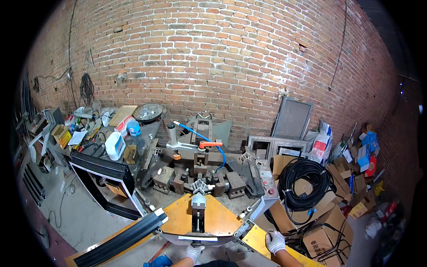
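My left hand (194,252), in a pale knit glove, is closed at a dark part under the front edge of a corner-crimping machine (221,213) with an orange-yellow top; what it grips is mostly hidden. Farther right, my gloved right hand (275,241) lies with its fingers stretched over the yellow right wing (255,238). A black ribbed profile (122,240) rests along the left wing. At the machine's centre, a silver angled block (200,186) sits between dark steel jaws. Above them are an orange lever (210,144) and a blue air hose (195,131).
Black window frames (104,202) stand at the left. Behind them a bench holds a white jug (115,146) and a blue tub (133,128). A control box (268,182), a coiled black hose (287,182) and cardboard boxes (322,240) crowd the right. A brick wall (200,58) closes the back.
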The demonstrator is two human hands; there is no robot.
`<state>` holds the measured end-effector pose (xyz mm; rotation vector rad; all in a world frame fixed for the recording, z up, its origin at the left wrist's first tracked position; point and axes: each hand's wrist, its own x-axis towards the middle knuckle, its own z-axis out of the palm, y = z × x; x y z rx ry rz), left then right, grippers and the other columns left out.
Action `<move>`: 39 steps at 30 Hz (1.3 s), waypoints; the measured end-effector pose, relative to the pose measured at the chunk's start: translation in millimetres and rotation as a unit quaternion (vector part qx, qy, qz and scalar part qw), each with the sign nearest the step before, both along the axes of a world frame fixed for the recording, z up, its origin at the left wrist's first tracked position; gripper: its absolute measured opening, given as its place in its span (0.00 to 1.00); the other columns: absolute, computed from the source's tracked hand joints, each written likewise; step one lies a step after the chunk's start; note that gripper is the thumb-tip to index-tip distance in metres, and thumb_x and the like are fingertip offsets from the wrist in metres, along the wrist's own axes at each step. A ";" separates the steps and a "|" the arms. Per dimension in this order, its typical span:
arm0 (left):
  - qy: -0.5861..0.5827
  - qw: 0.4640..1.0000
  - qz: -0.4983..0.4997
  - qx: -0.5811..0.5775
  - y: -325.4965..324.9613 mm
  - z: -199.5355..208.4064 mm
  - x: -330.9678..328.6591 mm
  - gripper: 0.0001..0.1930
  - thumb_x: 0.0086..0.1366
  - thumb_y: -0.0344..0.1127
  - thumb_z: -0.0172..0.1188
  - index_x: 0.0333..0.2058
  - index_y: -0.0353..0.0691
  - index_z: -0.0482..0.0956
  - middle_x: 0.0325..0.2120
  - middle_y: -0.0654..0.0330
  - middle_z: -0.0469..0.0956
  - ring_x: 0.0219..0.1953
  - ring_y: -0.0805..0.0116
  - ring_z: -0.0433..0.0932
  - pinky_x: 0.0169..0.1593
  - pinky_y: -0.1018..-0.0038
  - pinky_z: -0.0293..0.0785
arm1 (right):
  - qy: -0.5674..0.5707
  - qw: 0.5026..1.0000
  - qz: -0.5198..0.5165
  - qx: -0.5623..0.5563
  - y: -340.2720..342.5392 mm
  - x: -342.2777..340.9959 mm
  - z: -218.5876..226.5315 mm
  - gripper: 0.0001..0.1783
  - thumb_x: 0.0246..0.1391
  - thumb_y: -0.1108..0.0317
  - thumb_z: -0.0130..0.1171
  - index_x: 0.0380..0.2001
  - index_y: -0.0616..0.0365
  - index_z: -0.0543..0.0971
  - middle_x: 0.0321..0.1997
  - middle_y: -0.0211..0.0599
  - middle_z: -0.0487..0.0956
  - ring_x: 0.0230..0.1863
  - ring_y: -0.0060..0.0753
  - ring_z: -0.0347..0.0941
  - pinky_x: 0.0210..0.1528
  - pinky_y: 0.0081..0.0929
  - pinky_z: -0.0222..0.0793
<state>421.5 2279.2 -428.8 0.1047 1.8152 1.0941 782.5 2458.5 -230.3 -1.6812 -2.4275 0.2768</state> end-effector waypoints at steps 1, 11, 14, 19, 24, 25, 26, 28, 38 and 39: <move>0.143 0.989 0.012 0.021 -0.7 0.9 8.8 0.25 0.53 0.25 0.75 0.49 0.39 0.75 0.37 0.56 0.82 0.33 0.60 0.82 0.33 0.61 0.83 | -0.001 1.000 -0.002 -0.002 -0.5 -2.4 1.0 0.19 0.62 0.56 0.53 0.45 0.59 0.83 0.50 0.47 0.82 0.53 0.52 0.76 0.60 0.43 0.70; -0.110 0.990 0.002 0.090 -5.8 4.9 -8.8 0.21 0.53 0.27 0.75 0.45 0.38 0.78 0.35 0.57 0.82 0.29 0.62 0.80 0.32 0.59 0.79 | 0.019 0.999 -0.024 0.028 -4.7 6.6 -7.7 0.18 0.61 0.56 0.55 0.41 0.59 0.84 0.49 0.48 0.81 0.54 0.51 0.75 0.61 0.43 0.69; 0.158 0.987 0.001 0.023 -10.1 21.1 9.6 0.24 0.52 0.26 0.73 0.48 0.37 0.78 0.38 0.58 0.82 0.34 0.64 0.81 0.37 0.63 0.80 | 0.024 1.000 -0.012 0.003 -2.1 -4.8 -5.3 0.18 0.61 0.56 0.55 0.42 0.58 0.84 0.48 0.49 0.81 0.54 0.52 0.75 0.60 0.44 0.68; -0.387 0.910 -0.013 0.148 -28.4 35.8 -24.8 0.16 0.60 0.36 0.69 0.48 0.45 0.81 0.30 0.63 0.79 0.26 0.68 0.75 0.35 0.66 0.77 | 0.025 1.000 -0.018 0.001 -3.0 -0.2 1.8 0.20 0.63 0.54 0.53 0.44 0.59 0.83 0.50 0.51 0.81 0.55 0.54 0.74 0.61 0.44 0.67; -0.028 0.989 0.051 0.134 -18.3 -12.1 -0.4 0.26 0.58 0.26 0.69 0.56 0.40 0.74 0.35 0.61 0.80 0.29 0.69 0.76 0.39 0.66 0.78 | 0.021 0.999 -0.015 -0.026 -1.1 -7.6 8.8 0.22 0.64 0.54 0.51 0.45 0.62 0.83 0.51 0.53 0.81 0.55 0.55 0.75 0.63 0.45 0.67; 0.141 0.977 0.069 0.142 -15.0 -22.4 8.2 0.27 0.58 0.24 0.68 0.57 0.40 0.72 0.36 0.60 0.80 0.29 0.70 0.76 0.39 0.66 0.79 | 0.021 0.999 -0.013 -0.026 -0.7 -8.8 9.4 0.22 0.64 0.54 0.51 0.44 0.62 0.83 0.51 0.53 0.81 0.55 0.55 0.75 0.63 0.45 0.67; 0.145 0.977 0.066 0.139 -14.9 -28.8 7.5 0.28 0.58 0.23 0.67 0.58 0.39 0.72 0.36 0.59 0.81 0.28 0.70 0.76 0.39 0.66 0.79 | 0.022 0.999 -0.010 -0.027 1.0 -9.9 8.6 0.22 0.64 0.54 0.51 0.44 0.62 0.83 0.51 0.53 0.81 0.55 0.55 0.75 0.62 0.45 0.67; 0.153 0.977 0.062 0.134 -14.8 -37.2 2.9 0.29 0.58 0.20 0.66 0.59 0.38 0.70 0.36 0.58 0.81 0.27 0.70 0.76 0.38 0.65 0.80 | 0.023 0.999 -0.006 -0.025 3.5 -12.4 7.1 0.22 0.64 0.54 0.51 0.44 0.62 0.83 0.51 0.53 0.81 0.55 0.55 0.75 0.62 0.45 0.67; 0.185 0.964 0.058 0.184 -19.7 -19.5 14.5 0.34 0.56 0.17 0.67 0.60 0.41 0.68 0.47 0.55 0.78 0.39 0.64 0.79 0.39 0.65 0.81 | 0.014 0.999 -0.008 -0.028 1.0 -9.4 8.4 0.21 0.64 0.55 0.51 0.43 0.61 0.83 0.49 0.53 0.81 0.53 0.55 0.75 0.61 0.45 0.68; 0.187 0.964 0.039 0.184 -20.1 -22.4 14.4 0.34 0.56 0.17 0.66 0.61 0.41 0.67 0.48 0.55 0.78 0.42 0.63 0.79 0.41 0.65 0.81 | 0.022 1.000 -0.008 -0.016 0.6 -5.3 2.8 0.21 0.64 0.55 0.51 0.43 0.61 0.83 0.48 0.54 0.81 0.53 0.56 0.75 0.60 0.46 0.68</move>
